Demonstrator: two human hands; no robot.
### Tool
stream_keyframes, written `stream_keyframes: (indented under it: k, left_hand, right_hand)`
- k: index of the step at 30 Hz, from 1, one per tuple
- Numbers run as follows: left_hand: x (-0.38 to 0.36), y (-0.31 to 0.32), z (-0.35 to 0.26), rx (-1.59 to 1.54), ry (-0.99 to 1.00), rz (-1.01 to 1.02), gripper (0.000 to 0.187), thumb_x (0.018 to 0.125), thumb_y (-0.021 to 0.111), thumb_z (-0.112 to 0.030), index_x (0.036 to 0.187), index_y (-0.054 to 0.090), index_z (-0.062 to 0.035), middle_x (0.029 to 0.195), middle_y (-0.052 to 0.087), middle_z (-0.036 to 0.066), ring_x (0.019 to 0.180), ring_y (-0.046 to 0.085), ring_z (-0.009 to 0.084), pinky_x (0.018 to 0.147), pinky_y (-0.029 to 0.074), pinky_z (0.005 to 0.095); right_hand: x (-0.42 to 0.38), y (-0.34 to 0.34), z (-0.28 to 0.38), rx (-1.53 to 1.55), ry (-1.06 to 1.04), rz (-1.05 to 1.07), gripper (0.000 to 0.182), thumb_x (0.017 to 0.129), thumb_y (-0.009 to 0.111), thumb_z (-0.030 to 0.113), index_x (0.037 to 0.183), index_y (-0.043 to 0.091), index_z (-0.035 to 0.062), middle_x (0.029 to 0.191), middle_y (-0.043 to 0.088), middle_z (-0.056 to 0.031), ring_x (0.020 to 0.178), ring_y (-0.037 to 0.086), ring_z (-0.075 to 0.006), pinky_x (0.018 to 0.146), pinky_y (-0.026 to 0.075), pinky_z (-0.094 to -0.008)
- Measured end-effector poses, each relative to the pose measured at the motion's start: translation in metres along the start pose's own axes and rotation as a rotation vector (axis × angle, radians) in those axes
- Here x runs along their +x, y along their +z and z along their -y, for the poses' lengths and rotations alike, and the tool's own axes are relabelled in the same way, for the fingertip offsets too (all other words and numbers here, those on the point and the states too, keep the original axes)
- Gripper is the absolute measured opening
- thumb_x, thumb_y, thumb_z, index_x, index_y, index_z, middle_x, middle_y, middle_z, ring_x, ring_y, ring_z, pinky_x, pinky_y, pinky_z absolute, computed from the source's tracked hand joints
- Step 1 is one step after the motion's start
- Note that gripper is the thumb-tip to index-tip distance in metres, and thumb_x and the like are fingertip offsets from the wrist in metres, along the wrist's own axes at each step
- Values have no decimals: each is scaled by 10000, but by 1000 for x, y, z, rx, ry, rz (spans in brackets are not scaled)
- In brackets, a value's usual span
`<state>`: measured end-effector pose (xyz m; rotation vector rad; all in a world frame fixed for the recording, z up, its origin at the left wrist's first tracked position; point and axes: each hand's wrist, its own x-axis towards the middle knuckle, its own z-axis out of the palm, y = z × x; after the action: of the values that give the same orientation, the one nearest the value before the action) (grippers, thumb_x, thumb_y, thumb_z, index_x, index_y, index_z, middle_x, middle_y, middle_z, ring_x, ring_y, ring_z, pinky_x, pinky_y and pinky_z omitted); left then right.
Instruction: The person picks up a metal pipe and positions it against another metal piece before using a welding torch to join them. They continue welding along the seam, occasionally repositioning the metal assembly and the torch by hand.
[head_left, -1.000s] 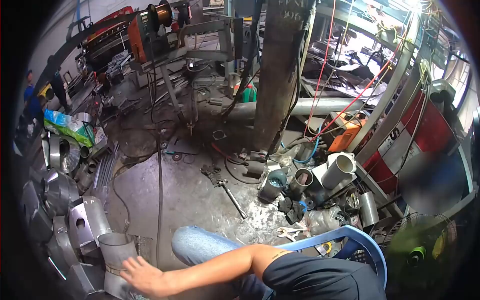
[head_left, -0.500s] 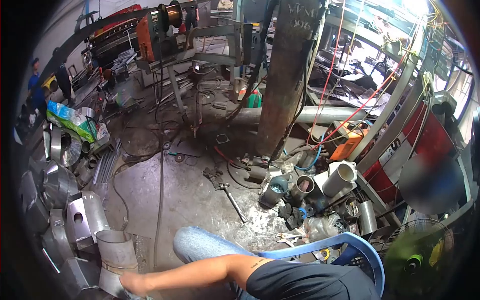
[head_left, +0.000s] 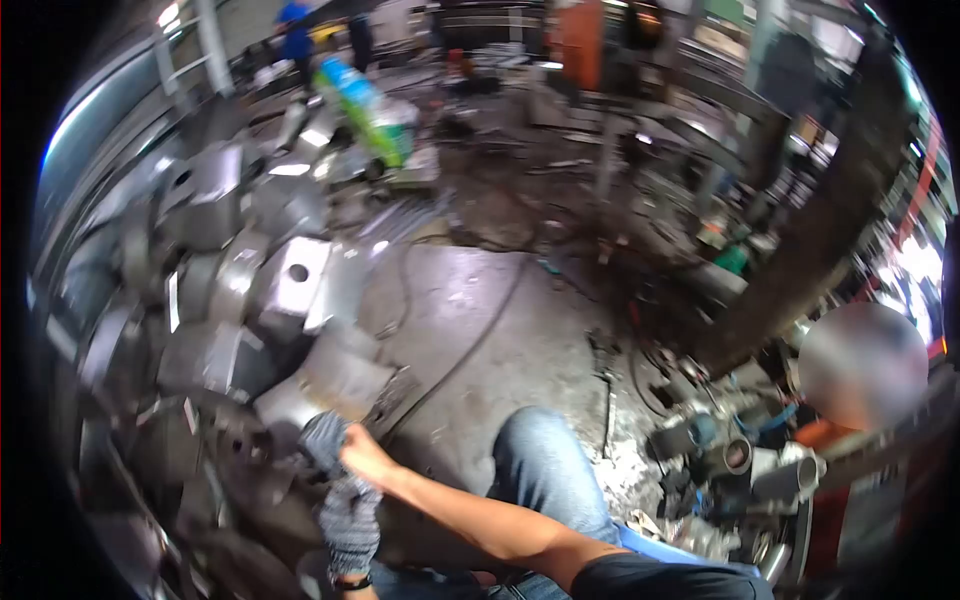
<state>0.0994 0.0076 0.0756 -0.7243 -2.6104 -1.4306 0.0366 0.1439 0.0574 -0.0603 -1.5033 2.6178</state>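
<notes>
The view is motion-blurred. My left hand (head_left: 347,515) rises from the bottom edge in a grey knit glove, with a dark watch strap (head_left: 350,582) at the wrist. My bare right hand (head_left: 365,460) reaches across from the lower right, over my jeans-clad knee (head_left: 545,470), and pinches the glove at its upper end near the fingers. Both hands hover just in front of a bent sheet-metal piece (head_left: 335,375) lying on the floor. Blur hides how the gloved fingers are set.
Shiny sheet-metal duct parts (head_left: 290,285) are heaped along the left. A black cable (head_left: 470,350) snakes over the concrete floor. Pipe offcuts and cans (head_left: 735,455) crowd the right beside a dark post (head_left: 810,250). A green-blue sack (head_left: 370,110) and people in blue are far back.
The view has swung left and down toward the metal heap. My right hand has come up off the curved metal piece and now grips the glove on my left hand, which has newly appeared.
</notes>
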Motion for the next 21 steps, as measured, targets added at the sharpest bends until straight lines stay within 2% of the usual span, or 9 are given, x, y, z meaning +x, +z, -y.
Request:
stream_keyframes:
  k: [5,6,8,10,13,14,17,19,21]
  left_hand:
    - [10,-9,4,96,267,-30,183,828,819,-47,981,719,-50,906,762,111,820,751,277,770,596,377]
    - [9,-8,7,36,301,-58,185,827,801,-25,993,725,-51,915,764,109,820,750,271,784,602,377]
    - [1,-8,11,91,318,-68,185,841,770,-19,1018,733,-57,961,759,116,869,744,307,809,602,391]
    - [11,-13,-4,49,364,-75,173,858,766,-46,1027,738,-64,967,751,116,889,731,333,828,596,415]
    - [-6,7,11,452,520,-47,235,946,720,-205,1160,728,-108,1091,729,116,908,687,324,850,556,461]
    - [-12,13,16,398,510,3,262,961,703,-220,1198,720,-108,1119,721,119,914,682,326,826,552,463]
    - [-13,8,6,395,542,42,316,974,688,-224,1258,711,-89,1118,721,142,904,686,335,779,539,471]
    - [-12,18,31,223,409,237,327,968,703,-214,1282,713,-122,1071,742,139,905,716,326,806,556,445]
    - [19,-45,-12,57,287,302,183,964,686,-246,1061,737,-99,932,727,154,881,708,351,809,550,485]
  right_hand:
    - [17,-24,-70,95,22,200,330,1116,561,275,1253,660,-9,1166,678,-9,1029,610,-126,961,532,-327]
    - [25,-30,-86,-72,-436,402,396,1158,480,282,1397,595,-12,1306,626,-33,1124,587,-125,1023,508,-308]
    - [9,-18,-33,76,134,395,406,950,677,142,1315,634,-32,1311,679,-122,1198,603,-273,1153,427,-385]
    - [38,-7,-33,-91,-456,533,554,817,557,-82,1368,599,-45,1348,672,-159,1278,595,-279,1154,436,-396]
    - [8,14,8,-613,-130,-91,320,833,716,68,1144,743,-3,1076,772,-94,963,719,-250,897,575,-407]
    - [5,6,13,-1188,-904,20,345,835,764,117,1159,739,2,1055,780,-73,899,722,-254,834,580,-427]
    - [11,-4,-3,-143,139,196,704,1102,469,607,1289,717,-24,1213,768,-126,1088,723,-274,948,571,-403]
    - [35,-15,-36,-696,-609,269,359,946,758,147,1258,713,-24,1044,774,-173,1010,743,-281,910,577,-371]
    - [33,-21,-25,-798,-355,155,318,1012,732,223,1208,708,-27,1022,761,-163,974,727,-258,881,572,-366]
